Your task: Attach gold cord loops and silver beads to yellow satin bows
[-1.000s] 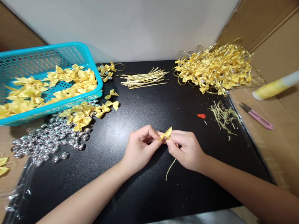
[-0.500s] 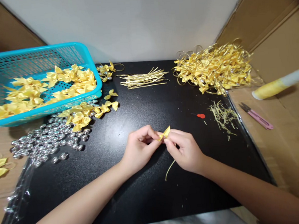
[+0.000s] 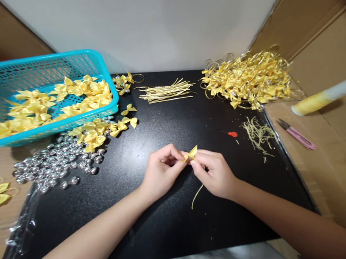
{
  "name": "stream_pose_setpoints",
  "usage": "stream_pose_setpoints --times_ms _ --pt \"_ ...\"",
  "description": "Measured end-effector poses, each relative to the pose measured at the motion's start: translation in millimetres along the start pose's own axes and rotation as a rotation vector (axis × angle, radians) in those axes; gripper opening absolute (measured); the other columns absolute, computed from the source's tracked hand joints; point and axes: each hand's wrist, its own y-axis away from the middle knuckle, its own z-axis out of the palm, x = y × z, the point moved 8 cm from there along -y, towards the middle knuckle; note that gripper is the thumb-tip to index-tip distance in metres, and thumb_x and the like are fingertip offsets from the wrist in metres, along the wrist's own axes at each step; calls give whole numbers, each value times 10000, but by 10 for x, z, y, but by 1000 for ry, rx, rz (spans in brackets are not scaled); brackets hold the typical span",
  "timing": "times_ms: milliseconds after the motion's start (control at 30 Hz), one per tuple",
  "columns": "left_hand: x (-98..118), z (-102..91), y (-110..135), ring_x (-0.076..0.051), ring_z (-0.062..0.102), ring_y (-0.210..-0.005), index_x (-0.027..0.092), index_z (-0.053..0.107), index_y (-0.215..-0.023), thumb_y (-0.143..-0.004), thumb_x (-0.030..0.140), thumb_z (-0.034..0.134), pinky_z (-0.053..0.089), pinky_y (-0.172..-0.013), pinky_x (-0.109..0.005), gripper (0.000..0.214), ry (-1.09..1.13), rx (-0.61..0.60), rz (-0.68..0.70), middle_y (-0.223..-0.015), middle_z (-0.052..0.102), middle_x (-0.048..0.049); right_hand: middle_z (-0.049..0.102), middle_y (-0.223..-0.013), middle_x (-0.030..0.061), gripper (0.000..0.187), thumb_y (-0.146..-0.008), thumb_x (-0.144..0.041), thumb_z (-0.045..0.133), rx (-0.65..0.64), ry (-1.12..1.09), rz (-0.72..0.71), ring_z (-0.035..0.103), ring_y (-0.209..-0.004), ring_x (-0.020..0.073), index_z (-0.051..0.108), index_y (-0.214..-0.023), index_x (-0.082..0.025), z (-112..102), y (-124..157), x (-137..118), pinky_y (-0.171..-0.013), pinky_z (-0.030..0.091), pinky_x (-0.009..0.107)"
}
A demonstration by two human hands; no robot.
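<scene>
Above the middle of the black table (image 3: 168,228), a small yellow ribbon bow (image 3: 193,152) is pinched between my two hands. My left hand (image 3: 163,171) is closed, thumb and forefinger gripping the bow's left side. My right hand (image 3: 214,172) is closed at its right side, the thumb pressed near the bow's centre. A thin gold cord (image 3: 197,197) trails below the right hand toward the table; its upper part is hidden behind that hand. The fingertips cover part of the bow.
A blue basket (image 3: 105,67) of yellow bows stands at left, with silver beads (image 3: 56,161) and loose bows (image 3: 93,137) before it. Gold cord pieces (image 3: 167,91) lie at the back. Finished bow loops (image 3: 246,79), cord scraps (image 3: 259,135), a red needle threader (image 3: 232,134) and pink snips (image 3: 301,138) are right.
Almost nothing differs. Both hands keep the same grip on the bow, and the view has shifted very slightly.
</scene>
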Motion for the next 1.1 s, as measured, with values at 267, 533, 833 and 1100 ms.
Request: stream_pose_setpoints --times_ms 267,533,833,1100 --pt "3 8 4 -109 738 -717 149 571 -650 -758 74 706 585 -695 -167 189 6 4 -11 -763 774 -36 352 -588 -33 327 -901 -133 426 2 -12 17 370 -553 106 272 -625 -218 7 15 17 -544 290 256" --pt "46 -11 15 -127 749 -748 150 576 -656 -771 64 686 594 -698 -176 180 -100 9 65 -784 776 -42 397 -625 -18 300 -919 -133 414 -21 11 30 401 -592 118 306 -651 -215 31 9 23 -574 318 261" --pt "336 52 116 -110 737 -714 159 581 -716 -808 16 639 584 -664 -163 179 -528 -15 458 -795 770 -22 501 -689 13 271 -957 -140 416 -4 66 9 464 -671 143 463 -695 -194 25 13 -20 -648 387 279" --pt "537 265 323 -192 722 -809 116 610 -787 -898 60 557 614 -706 -288 136 -1010 -224 976 -973 755 -146 529 -652 2 275 -896 -58 508 41 178 -74 434 -646 138 527 -654 -187 11 33 -2 -617 381 262"
